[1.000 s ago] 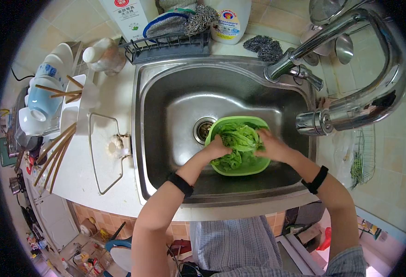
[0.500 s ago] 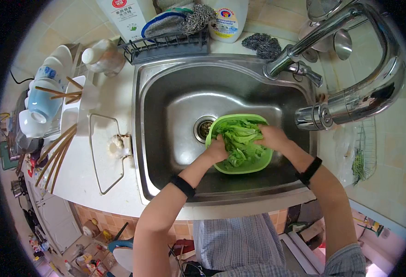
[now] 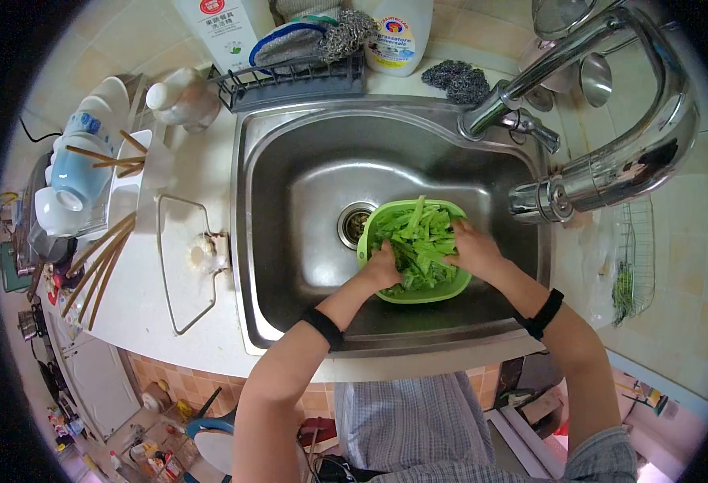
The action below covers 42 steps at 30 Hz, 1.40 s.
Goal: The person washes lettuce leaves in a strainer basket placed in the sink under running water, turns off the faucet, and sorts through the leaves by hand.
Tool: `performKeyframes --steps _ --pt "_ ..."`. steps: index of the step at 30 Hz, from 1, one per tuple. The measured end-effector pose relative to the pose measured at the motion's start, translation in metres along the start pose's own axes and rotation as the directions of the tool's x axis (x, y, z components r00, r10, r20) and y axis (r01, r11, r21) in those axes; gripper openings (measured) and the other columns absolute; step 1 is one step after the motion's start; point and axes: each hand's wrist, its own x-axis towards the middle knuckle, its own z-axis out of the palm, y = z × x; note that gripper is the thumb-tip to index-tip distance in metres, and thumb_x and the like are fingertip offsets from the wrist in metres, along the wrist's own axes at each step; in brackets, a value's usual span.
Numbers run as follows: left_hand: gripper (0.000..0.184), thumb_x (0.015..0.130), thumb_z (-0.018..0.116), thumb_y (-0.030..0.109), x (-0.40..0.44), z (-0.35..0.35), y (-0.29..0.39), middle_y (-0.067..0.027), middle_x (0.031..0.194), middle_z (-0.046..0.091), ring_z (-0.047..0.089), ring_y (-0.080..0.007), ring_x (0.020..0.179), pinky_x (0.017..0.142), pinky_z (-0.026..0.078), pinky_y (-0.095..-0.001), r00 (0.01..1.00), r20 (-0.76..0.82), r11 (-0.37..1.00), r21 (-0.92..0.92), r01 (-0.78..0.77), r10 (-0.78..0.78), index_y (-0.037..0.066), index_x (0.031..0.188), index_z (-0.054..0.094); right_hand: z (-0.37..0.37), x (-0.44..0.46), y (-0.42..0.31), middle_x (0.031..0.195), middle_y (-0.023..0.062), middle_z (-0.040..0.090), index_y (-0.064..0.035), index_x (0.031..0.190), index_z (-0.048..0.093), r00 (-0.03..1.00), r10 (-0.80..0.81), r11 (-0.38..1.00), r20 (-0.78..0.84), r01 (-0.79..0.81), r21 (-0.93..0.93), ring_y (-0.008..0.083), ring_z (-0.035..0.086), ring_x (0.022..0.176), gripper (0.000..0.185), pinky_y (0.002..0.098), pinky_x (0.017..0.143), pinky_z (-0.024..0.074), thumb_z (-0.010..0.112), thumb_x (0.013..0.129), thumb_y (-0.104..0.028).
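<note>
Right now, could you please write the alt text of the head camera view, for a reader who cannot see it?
A person's bare left hand and right hand touch leafy greens in a green basin inside a steel sink. A chrome faucet arches at the right; bowls and chopsticks are at the left.

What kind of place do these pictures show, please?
Probably a home kitchen: there is a metal sink with a faucet, stacked bowls to its left, and leafy greens in a green basin inside the sink.
</note>
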Motion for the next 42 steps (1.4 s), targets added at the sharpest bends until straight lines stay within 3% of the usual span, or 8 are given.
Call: performKeyframes --steps 2,8,10,16,22,28,31,42 --pt "0.075 0.064 0.056 0.003 -0.002 0.0 -0.001 -0.0343 0.113 0.034 0.032 -0.0403 0.111 0.093 0.031 -0.0349 0.998 -0.02 0.999 0.001 -0.054 0.054 -0.013 0.12 0.01 -0.005 -0.001 -0.003 0.116 0.0128 0.042 -0.0048 0.119 0.034 1.0 0.024 0.995 0.0 -0.024 -0.096 0.0282 0.044 0.104 0.059 0.0363 0.086 0.0385 0.063 0.069 -0.018" --pt "0.077 0.063 0.056 0.0 0.015 0.025 -0.021 -0.0347 0.122 0.024 0.031 -0.0406 0.113 0.093 0.032 -0.0348 0.98 -0.078 0.975 0.144 -0.171 0.184 -0.012 0.122 0.008 0.023 0.039 -0.009 0.111 0.011 0.048 -0.0037 0.11 0.044 0.625 -0.681 0.732 -0.381 0.577 -0.363 0.0285 0.051 0.093 0.047 0.0369 0.08 0.0419 0.057 0.066 -0.013" --pt "0.079 0.063 0.057 0.0 0.018 0.024 -0.022 -0.0339 0.124 0.021 0.033 -0.0403 0.113 0.092 0.034 -0.0348 0.978 -0.066 0.967 0.177 -0.185 0.2 -0.01 0.124 0.007 0.048 0.048 0.002 0.11 0.0123 0.049 -0.0056 0.109 0.047 0.88 -0.421 0.905 -0.219 0.39 -0.169 0.0298 0.051 0.093 0.043 0.037 0.082 0.0405 0.057 0.068 -0.016" --pt "0.078 0.065 0.061 0.004 -0.004 0.01 0.007 -0.0272 0.124 0.023 0.04 -0.0361 0.108 0.085 0.04 -0.0349 0.997 -0.08 0.963 0.271 0.008 0.014 -0.002 0.126 0.014 0.022 0.032 0.006 0.109 0.0185 0.048 -0.0026 0.117 0.04 0.954 -0.108 0.994 0.278 0.111 0.005 0.0304 0.048 0.099 0.053 0.0362 0.084 0.039 0.053 0.076 -0.035" --pt "0.07 0.065 0.062 0.012 -0.016 -0.021 0.008 -0.0232 0.117 0.033 0.044 -0.0341 0.102 0.08 0.044 -0.0357 0.944 -0.28 0.94 0.331 -0.078 0.177 -0.003 0.122 0.024 0.076 0.046 0.018 0.097 0.0185 0.056 0.003 0.115 0.038 0.981 -0.096 0.995 -0.171 0.101 0.019 0.0335 0.055 0.086 0.067 0.0408 0.077 0.0435 0.063 0.068 -0.039" --pt "0.066 0.066 0.059 0.014 -0.021 -0.03 0.003 -0.021 0.112 0.039 0.047 -0.0333 0.1 0.08 0.044 -0.0357 0.933 -0.309 0.957 0.272 -0.1 0.186 -0.004 0.12 0.027 0.041 0.043 -0.01 0.098 0.0215 0.053 0.0055 0.107 0.041 0.961 0.011 0.996 0.277 -0.036 0.084 0.0305 0.052 0.093 0.061 0.0376 0.079 0.0408 0.066 0.067 -0.032" --pt "0.063 0.067 0.06 0.015 -0.026 -0.035 -0.001 -0.024 0.112 0.038 0.044 -0.036 0.101 0.084 0.041 -0.0365 0.942 -0.283 0.969 0.212 -0.124 0.183 -0.006 0.117 0.028 0.042 0.054 0.012 0.094 0.0207 0.054 0.0007 0.107 0.042 0.985 0.165 0.959 0.041 -0.17 0.226 0.0307 0.053 0.09 0.051 0.0377 0.077 0.0417 0.064 0.069 -0.025" --pt "0.052 0.068 0.056 0.014 -0.028 -0.031 -0.008 -0.0231 0.106 0.043 0.047 -0.0353 0.098 0.081 0.042 -0.0376 0.938 -0.283 0.971 0.188 -0.148 0.198 -0.007 0.11 0.036 0.068 0.051 0.001 0.089 0.0211 0.056 -0.0003 0.111 0.042 0.988 0.126 0.979 0.086 -0.138 0.151 0.0332 0.053 0.087 0.047 0.0389 0.075 0.0425 0.059 0.074 -0.024"
